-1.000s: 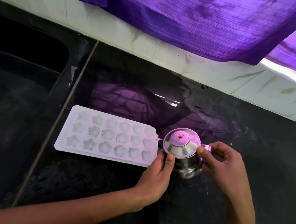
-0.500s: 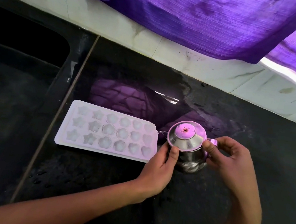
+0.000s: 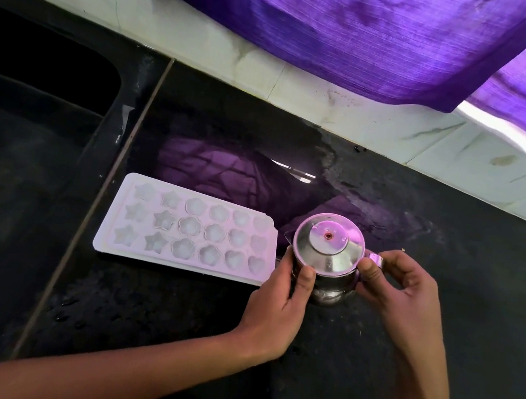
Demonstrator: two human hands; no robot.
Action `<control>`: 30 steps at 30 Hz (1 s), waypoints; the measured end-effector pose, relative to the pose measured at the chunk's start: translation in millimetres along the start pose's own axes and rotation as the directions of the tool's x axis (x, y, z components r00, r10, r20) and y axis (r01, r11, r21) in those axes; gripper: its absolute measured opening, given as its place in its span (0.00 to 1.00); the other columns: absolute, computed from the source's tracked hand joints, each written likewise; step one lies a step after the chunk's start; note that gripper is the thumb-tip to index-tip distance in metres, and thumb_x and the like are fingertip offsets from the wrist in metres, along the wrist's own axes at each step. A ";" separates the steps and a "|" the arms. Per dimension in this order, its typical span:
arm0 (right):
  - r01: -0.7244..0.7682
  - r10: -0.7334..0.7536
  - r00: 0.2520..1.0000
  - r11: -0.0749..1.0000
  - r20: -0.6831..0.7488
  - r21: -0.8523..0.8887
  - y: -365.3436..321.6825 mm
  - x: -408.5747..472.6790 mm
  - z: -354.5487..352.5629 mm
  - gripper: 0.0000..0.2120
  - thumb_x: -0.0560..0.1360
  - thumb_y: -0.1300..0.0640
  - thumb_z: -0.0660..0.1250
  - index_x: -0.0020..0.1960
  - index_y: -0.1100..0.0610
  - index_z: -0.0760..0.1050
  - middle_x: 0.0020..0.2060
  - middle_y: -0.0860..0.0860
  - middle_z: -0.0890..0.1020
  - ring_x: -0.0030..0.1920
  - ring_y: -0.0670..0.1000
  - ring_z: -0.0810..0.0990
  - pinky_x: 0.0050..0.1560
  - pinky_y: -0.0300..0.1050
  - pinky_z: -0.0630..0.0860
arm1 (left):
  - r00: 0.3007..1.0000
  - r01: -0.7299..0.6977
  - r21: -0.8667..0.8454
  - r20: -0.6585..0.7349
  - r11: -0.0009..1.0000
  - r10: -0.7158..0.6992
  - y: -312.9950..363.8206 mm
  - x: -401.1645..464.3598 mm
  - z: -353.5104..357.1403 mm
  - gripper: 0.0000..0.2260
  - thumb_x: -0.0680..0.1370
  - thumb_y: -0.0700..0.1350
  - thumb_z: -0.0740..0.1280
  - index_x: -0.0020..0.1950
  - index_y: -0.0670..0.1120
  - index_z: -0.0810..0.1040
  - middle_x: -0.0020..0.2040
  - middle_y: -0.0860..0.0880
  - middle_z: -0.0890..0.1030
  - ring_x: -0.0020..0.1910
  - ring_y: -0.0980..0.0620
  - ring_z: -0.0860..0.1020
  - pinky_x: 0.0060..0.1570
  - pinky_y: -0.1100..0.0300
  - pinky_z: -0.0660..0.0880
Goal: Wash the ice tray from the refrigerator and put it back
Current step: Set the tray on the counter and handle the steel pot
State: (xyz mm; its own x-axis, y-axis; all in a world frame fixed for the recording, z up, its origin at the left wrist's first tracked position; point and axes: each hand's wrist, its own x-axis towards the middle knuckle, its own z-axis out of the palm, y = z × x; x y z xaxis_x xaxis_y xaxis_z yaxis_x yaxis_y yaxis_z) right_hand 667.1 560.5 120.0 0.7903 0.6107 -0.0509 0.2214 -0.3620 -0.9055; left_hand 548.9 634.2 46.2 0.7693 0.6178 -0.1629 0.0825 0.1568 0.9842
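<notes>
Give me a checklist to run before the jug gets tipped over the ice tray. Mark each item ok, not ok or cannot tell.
1. Ice tray lies flat on the counter, cavities up: ok.
2. Tray sits clear of the sink: ok.
3. Left hand grips the steel jug body: ok.
4. Right hand holds the jug at its handle side: ok.
5. Lid off so water can pour: not ok, it covers the top.
6. Water in the jug: cannot tell.
</notes>
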 end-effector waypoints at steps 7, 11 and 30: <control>0.002 0.002 0.999 0.993 0.036 -0.119 5.1 -6.5 -0.4 0.06 0.67 0.54 0.72 0.36 0.55 0.78 0.37 0.49 0.84 0.36 0.49 0.77 0.42 0.56 0.78 | 0.995 0.100 0.079 0.021 0.992 -0.102 -5.5 -15.0 5.6 0.21 0.80 0.57 0.47 0.73 0.58 0.59 0.58 0.65 0.67 0.67 0.55 0.69 0.56 0.68 0.61; 0.008 0.001 0.999 0.980 0.044 -0.197 7.0 -8.1 -0.3 0.05 0.69 0.57 0.73 0.37 0.55 0.78 0.31 0.49 0.81 0.34 0.51 0.77 0.42 0.59 0.78 | 0.985 0.158 0.090 0.052 0.983 -0.163 -11.1 -16.5 7.4 0.20 0.81 0.55 0.46 0.73 0.57 0.59 0.62 0.62 0.69 0.68 0.53 0.68 0.58 0.67 0.61; 0.027 -0.024 1.000 0.964 0.017 -0.266 -6.6 -15.5 -9.1 0.06 0.68 0.52 0.73 0.36 0.53 0.78 0.34 0.51 0.83 0.36 0.54 0.80 0.45 0.62 0.79 | 0.983 0.146 0.100 0.093 0.984 -0.156 -2.4 -21.1 8.8 0.21 0.81 0.57 0.46 0.73 0.58 0.59 0.56 0.64 0.67 0.68 0.54 0.68 0.57 0.68 0.60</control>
State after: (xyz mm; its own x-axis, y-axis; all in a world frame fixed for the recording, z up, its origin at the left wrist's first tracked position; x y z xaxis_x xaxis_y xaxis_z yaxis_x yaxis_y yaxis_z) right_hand 658.6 547.1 130.6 0.7752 0.6307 -0.0362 0.3872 -0.5196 -0.7617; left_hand 538.0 614.0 47.9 0.8025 0.5116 -0.3070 0.2571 0.1677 0.9517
